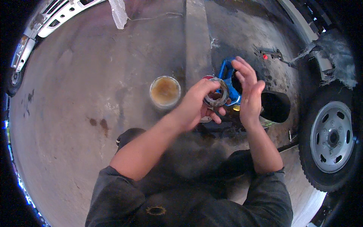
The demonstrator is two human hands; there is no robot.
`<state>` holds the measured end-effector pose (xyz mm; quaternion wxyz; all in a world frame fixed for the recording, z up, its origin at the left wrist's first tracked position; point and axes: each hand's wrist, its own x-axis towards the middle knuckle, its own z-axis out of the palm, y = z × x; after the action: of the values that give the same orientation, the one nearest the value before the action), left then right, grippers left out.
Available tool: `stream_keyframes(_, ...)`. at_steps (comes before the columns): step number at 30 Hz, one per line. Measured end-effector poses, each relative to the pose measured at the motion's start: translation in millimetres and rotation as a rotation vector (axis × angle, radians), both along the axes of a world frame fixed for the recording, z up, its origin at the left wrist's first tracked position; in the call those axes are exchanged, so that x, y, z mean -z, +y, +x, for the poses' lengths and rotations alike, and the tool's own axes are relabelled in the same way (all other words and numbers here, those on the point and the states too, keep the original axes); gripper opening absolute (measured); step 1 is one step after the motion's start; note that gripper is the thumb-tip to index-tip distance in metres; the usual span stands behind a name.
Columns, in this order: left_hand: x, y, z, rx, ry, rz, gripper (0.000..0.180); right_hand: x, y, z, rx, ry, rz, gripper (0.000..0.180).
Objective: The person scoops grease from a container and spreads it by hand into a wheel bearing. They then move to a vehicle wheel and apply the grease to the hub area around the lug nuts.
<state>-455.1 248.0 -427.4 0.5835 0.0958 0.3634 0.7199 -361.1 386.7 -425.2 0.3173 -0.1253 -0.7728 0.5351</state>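
My left hand (196, 104) grips a greasy metal bearing ring (224, 99), thumb on its upper edge and fingers below. Dark grease shows on the ring, and its centre opening faces up toward me. My right hand (248, 92) is raised just right of the ring, apart from it, with the palm turned inward and fingers stretched out. Behind both hands stands a blue plastic container (225, 68) with a handle and a dark opening, partly hidden by them. Left of my left wrist, a round tub (165, 92) of cloudy brownish stuff rests on the floor.
A dark open container (276, 107) lies right of my right wrist. Farther right stands a truck wheel (332, 137) with a grey rim, under ragged sheeting (336, 56). Tools (276, 55) lie at the far right. A white vehicle bumper (62, 19) is at the far left.
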Motion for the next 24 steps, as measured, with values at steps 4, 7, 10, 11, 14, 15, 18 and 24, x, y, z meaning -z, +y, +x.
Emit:
stream_keyframes(4,-4.3,0.9,0.7,-0.054,0.013,0.02,0.047,-19.7,-10.0,13.2,-0.086,-0.091,0.478,0.083)
stream_keyframes(7,-8.9,1.0,-0.2,-0.053,0.004,0.037,0.054,-18.2,-3.3,10.4,-0.086,-0.137,0.882,0.075)
stream_keyframes(10,-9.0,1.2,0.5,-0.099,-0.019,0.099,0.061,-7.7,-7.8,8.0,-0.065,-0.139,0.878,0.07)
stream_keyframes(11,-0.4,1.6,-1.8,-0.096,-0.038,0.123,0.063,-3.6,-11.0,6.8,-0.063,-0.128,0.847,0.07)
stream_keyframes(14,0.3,2.9,-3.3,-0.131,-0.141,0.138,0.072,5.2,-18.8,5.9,-0.069,-0.07,0.737,0.071)
stream_keyframes(15,-0.7,2.5,-3.1,-0.153,-0.181,0.128,0.075,9.0,-21.2,5.2,-0.067,-0.046,0.692,0.071)
stream_keyframes(18,-1.1,-3.1,-9.8,-0.126,-0.272,0.165,0.081,13.4,-23.8,3.5,-0.08,0.012,0.606,0.071)
stream_keyframes(24,-3.7,-7.3,-15.2,-0.024,-0.27,0.237,0.092,4.0,-16.2,9.0,-0.16,0.023,0.402,0.08)
